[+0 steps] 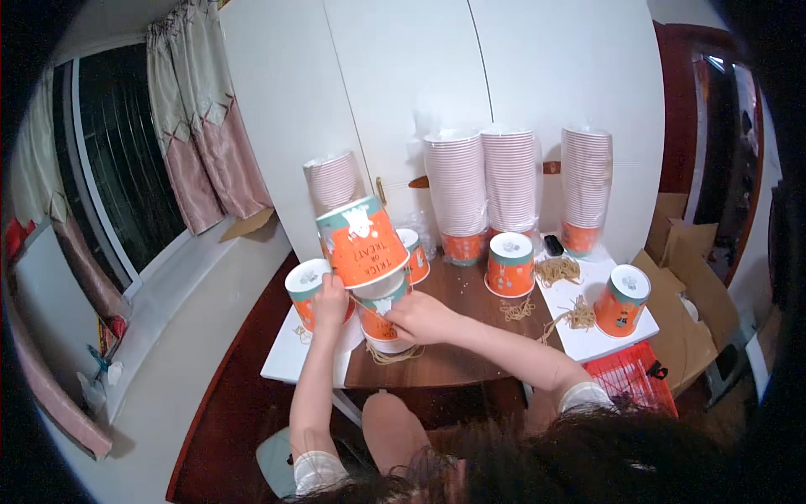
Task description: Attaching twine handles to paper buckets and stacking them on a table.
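Note:
My left hand (330, 296) grips the rim of an orange paper bucket (363, 252) with a teal band and a white figure, held upside down and tilted. Directly beneath it is another orange paper bucket (378, 323), also bottom up, which my right hand (421, 317) holds by its side; the upper one covers its top. On the left, a further upturned bucket (302, 290) stands partly behind my left hand. One more bucket (416, 256) is half hidden behind the raised one. Tan thin loops (390, 357), like string or rubber bands, lie by the lower bucket.
Tall stacks of nested buckets in clear plastic (454, 189) line the table's back. Upturned buckets stand at the middle (510, 269) and right (623, 304), near tan tangles (557, 270) and a small black object (553, 245). At right are cardboard boxes (701, 323) and a red bag (630, 378).

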A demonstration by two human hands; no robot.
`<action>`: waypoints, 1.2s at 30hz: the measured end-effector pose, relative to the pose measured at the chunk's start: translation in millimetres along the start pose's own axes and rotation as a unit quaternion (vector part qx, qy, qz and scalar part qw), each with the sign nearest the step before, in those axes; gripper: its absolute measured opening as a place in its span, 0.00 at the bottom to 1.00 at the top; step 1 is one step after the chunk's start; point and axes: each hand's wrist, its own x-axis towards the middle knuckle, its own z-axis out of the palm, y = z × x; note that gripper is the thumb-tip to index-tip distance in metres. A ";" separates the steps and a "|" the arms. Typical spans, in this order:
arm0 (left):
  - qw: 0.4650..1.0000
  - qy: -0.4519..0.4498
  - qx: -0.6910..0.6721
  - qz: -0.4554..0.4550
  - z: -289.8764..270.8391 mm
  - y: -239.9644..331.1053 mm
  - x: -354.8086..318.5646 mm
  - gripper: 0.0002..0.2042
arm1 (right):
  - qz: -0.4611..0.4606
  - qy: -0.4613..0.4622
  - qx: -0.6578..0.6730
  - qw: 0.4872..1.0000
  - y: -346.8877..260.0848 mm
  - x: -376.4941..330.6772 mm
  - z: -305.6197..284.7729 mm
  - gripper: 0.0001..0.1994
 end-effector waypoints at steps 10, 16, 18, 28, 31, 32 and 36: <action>0.998 -0.029 0.023 0.048 68.6 -16.6 -33.4 0.03 | 0.050 -0.056 -0.031 0.997 20.1 -34.4 73.7 0.14; 0.985 -0.174 0.002 0.009 65.2 -18.0 -77.7 0.07 | 0.063 -0.120 -0.003 0.991 10.9 -59.6 102.4 0.13; 0.982 -0.189 0.001 0.007 54.7 -12.8 -77.9 0.10 | 0.064 -0.123 0.000 0.990 7.8 -66.3 110.1 0.13; 0.984 -0.109 -0.134 0.052 23.0 63.5 -1.9 0.22 | 0.095 -0.137 0.080 0.983 -1.9 -88.8 149.1 0.15; 0.977 -0.168 -0.119 0.054 40.1 60.4 -15.1 0.19 | 0.171 -0.190 0.100 0.962 25.0 -85.4 114.9 0.14; 0.975 -0.188 -0.101 0.056 42.7 58.8 -19.4 0.19 | 0.206 -0.170 0.058 0.962 42.1 -89.7 98.7 0.12; 0.983 -0.121 -0.104 0.094 36.4 61.4 -24.2 0.21 | 0.325 0.015 -0.159 0.932 137.0 -120.2 38.7 0.11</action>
